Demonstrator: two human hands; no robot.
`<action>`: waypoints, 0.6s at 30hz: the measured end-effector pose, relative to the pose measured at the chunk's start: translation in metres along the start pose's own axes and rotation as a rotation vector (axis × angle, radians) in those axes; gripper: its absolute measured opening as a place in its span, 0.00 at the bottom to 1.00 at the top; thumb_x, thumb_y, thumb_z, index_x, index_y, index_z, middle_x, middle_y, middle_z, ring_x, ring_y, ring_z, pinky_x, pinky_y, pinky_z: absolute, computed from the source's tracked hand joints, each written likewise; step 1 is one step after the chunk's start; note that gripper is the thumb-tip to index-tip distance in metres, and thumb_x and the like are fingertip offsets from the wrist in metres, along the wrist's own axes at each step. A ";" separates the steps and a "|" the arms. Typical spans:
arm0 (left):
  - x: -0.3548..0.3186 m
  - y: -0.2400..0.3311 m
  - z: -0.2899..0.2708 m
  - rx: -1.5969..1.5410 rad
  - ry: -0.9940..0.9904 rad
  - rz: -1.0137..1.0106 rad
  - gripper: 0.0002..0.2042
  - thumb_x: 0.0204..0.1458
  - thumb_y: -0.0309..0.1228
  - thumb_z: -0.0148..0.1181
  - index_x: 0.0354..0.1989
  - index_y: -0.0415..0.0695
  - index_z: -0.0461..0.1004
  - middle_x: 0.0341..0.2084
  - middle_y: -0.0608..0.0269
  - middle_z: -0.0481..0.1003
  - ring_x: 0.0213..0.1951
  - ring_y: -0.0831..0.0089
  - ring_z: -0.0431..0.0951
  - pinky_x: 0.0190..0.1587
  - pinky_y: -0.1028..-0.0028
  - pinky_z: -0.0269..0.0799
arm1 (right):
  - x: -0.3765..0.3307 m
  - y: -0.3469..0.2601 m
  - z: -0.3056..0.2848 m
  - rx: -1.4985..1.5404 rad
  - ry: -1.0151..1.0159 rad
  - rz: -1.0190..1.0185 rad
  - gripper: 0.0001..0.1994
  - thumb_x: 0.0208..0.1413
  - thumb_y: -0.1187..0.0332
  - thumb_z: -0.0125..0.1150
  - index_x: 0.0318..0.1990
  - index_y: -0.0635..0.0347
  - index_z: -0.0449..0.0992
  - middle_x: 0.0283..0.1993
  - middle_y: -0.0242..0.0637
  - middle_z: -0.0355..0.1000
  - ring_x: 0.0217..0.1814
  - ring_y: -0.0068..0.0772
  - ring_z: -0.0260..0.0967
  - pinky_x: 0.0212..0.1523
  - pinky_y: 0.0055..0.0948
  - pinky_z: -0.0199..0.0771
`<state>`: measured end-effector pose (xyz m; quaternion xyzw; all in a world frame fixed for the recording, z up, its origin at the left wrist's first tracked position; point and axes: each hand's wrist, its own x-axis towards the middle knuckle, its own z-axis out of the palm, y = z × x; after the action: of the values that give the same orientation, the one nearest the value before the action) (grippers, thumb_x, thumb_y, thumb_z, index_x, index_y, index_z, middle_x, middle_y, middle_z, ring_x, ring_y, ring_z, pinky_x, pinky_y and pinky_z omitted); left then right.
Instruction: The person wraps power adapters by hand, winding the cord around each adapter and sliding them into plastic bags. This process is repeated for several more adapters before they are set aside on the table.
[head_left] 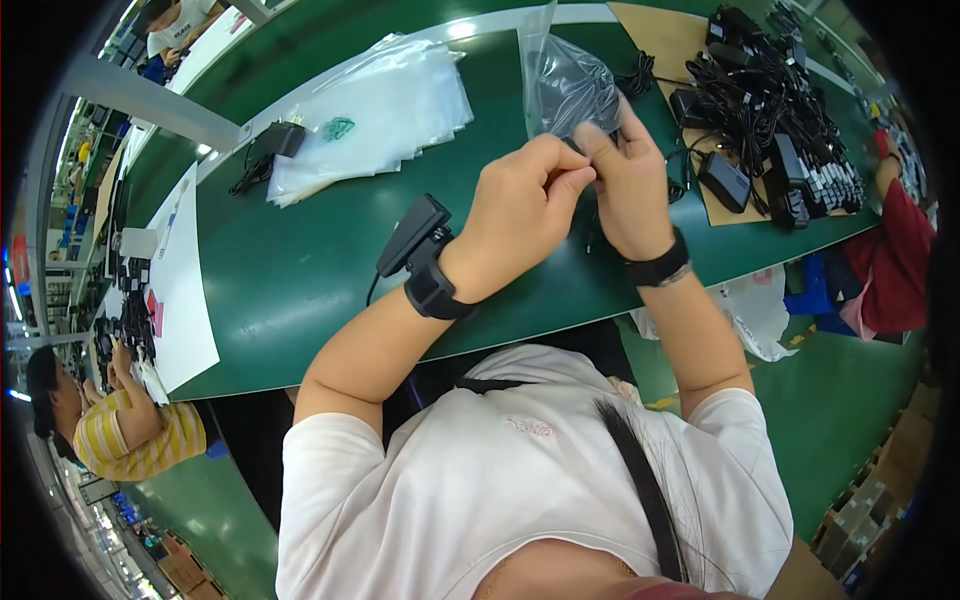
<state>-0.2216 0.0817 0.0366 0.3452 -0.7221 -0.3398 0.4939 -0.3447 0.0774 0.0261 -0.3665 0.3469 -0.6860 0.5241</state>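
Note:
Over the green table, a clear plastic bag (566, 75) stands up and away from my hands. Something dark shows through its film, too blurred by creases to make out. My left hand (528, 198) is closed in a pinch, thumb against forefinger, at the bag's near edge. Right beside it, my right hand (632, 185) wraps its fingers round the bag's lower right side, fingertips partly hidden behind the film. The two hands touch or nearly touch at the fingertips. Both wrists wear black straps, and a black device (415, 235) sits beside the left one.
Flat clear bags (370, 115) lie stacked at the far left, a black power adapter (281, 139) at their edge. To the right, black adapters with cables (775, 130) are heaped on cardboard (640, 28). Co-workers sit at left, far left and right.

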 end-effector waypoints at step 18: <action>-0.003 0.020 0.006 -0.021 0.006 0.174 0.07 0.44 0.23 0.58 0.31 0.38 0.69 0.21 0.56 0.73 0.20 0.67 0.74 0.24 0.74 0.69 | 0.034 0.008 0.020 -0.798 -0.076 -0.298 0.35 0.43 0.64 0.64 0.59 0.65 0.54 0.51 0.49 0.63 0.49 0.43 0.65 0.49 0.32 0.66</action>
<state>-0.2294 0.0960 0.0500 0.2767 -0.7443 -0.3022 0.5274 -0.3296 0.0405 0.0339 -0.6119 0.5087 -0.5522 0.2486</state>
